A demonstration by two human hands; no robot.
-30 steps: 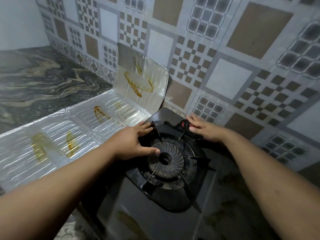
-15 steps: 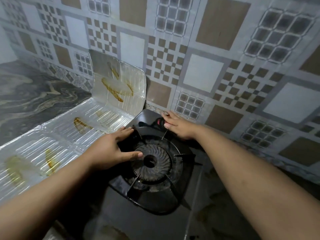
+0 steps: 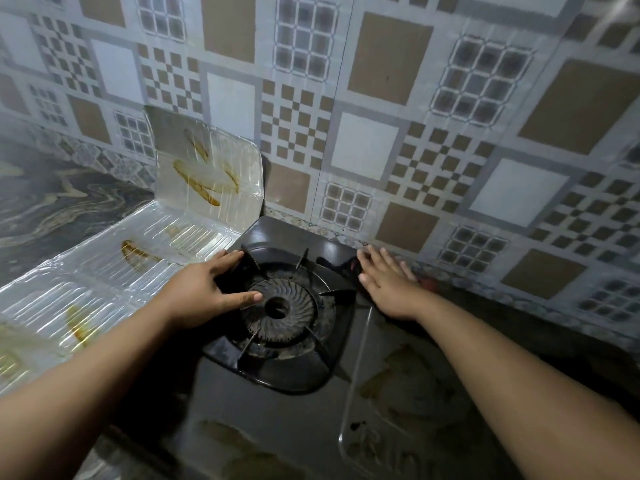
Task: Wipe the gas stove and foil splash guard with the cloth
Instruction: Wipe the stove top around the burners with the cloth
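Two bare hands show in the head view, both over the black single-burner gas stove [image 3: 298, 403]. Left hand [image 3: 204, 292] rests on the left side of the black metal pot-support ring [image 3: 313, 268], fingers straight and relaxed, thumb tip touching the edge of the round ribbed burner cap [image 3: 277, 308]; grasping nothing. Right hand [image 3: 388, 282] lies flat w/ spread fingers at the stove's back right corner, near the wall; also grasping nothing. Something small and red [image 3: 354, 263] sits just beside its fingers, can't tell what. Silver ribbed foil splash guard [image 3: 104, 271] lies flat on the dark marbled tabletop [image 3: 52, 206] left of the stove, far panel folded upright against the brown-and-grey patterned wall tiles [image 3: 381, 98]. Brown grease streaks mark both flat and upright foil parts. Stove top in front of the burner is smeared w/ dull stains. No cloth in view.
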